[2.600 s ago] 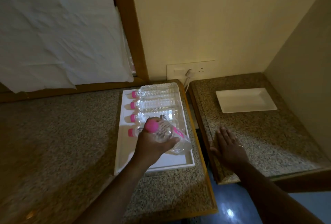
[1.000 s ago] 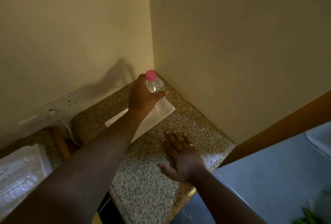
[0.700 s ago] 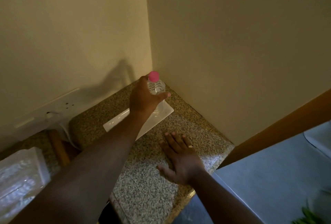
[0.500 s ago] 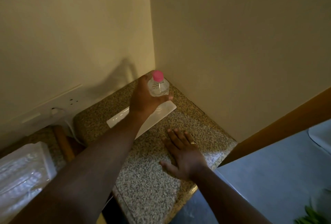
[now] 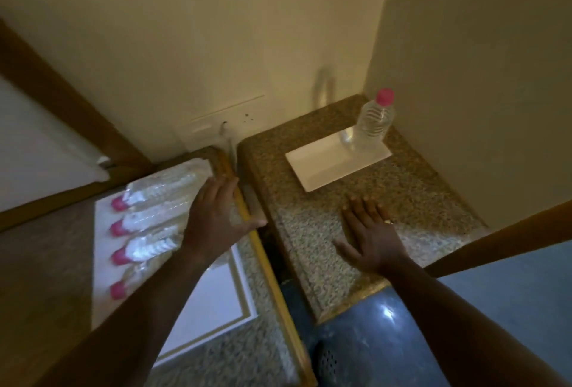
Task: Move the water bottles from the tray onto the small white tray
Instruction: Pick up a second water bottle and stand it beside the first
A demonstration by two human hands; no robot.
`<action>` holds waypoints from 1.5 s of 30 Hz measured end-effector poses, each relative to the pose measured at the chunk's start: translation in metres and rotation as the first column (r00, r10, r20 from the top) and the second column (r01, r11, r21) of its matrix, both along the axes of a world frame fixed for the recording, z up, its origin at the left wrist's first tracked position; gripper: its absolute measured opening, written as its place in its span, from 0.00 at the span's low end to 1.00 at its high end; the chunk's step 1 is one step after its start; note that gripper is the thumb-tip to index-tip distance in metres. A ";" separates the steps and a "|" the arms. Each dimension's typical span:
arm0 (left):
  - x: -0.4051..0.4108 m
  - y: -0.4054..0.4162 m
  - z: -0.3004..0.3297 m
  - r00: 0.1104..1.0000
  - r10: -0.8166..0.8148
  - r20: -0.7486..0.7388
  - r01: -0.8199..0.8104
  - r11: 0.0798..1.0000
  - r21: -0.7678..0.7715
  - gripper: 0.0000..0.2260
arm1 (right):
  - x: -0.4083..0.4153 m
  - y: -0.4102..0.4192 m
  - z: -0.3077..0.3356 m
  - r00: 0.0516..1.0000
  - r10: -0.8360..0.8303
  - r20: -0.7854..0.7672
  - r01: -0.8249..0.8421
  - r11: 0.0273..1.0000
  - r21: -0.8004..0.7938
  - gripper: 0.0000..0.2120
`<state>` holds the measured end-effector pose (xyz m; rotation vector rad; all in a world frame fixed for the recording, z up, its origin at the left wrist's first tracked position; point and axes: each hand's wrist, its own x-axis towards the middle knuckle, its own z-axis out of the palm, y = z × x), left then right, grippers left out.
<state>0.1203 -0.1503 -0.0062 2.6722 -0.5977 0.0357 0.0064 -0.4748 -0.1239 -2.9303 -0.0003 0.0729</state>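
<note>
One bottle (image 5: 375,119) stood upright on our small white tray (image 5: 328,160); four bottles (image 5: 148,222) lay on the big tray (image 5: 213,300). Our left hand (image 5: 216,219) hovered there, fingers loosely together, empty; our right hand (image 5: 370,236) rested spread.

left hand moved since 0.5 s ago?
Yes. The left hand let go of the bottle, now standing on the small tray, and went back left across the gap to over the bottles on the big tray.
</note>
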 end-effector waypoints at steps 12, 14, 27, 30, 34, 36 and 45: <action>-0.095 0.144 -0.009 0.989 0.139 0.054 -0.147 0.971 0.189 0.37 | -0.006 0.079 0.000 0.994 0.105 0.031 -0.106 0.994 0.029 0.37; -0.103 0.150 -0.012 0.973 0.226 0.034 -0.229 0.959 0.169 0.35 | -0.008 0.083 -0.001 0.992 0.124 0.029 -0.125 0.992 0.017 0.37; -0.082 0.175 0.005 0.882 0.306 -0.357 -0.407 0.879 -0.251 0.33 | -0.015 0.108 -0.003 0.990 0.133 0.037 -0.134 0.991 0.006 0.37; -0.077 0.164 0.033 0.936 0.244 -0.255 -0.331 0.854 -0.402 0.28 | -0.016 0.109 0.001 0.990 0.137 0.031 -0.137 0.991 0.010 0.37; -0.071 0.130 0.052 0.928 0.210 -0.308 -0.361 0.717 -0.596 0.25 | -0.017 0.109 0.001 0.991 0.131 0.031 -0.131 0.991 0.010 0.36; -0.070 0.114 0.051 0.916 0.219 -0.336 -0.395 0.638 -0.660 0.28 | -0.017 0.109 0.001 0.991 0.127 0.030 -0.127 0.992 0.005 0.35; -0.062 0.086 0.049 0.854 0.337 -0.396 -0.518 0.614 -0.595 0.23 | -0.018 0.109 0.010 0.992 0.120 0.025 -0.121 0.990 0.076 0.34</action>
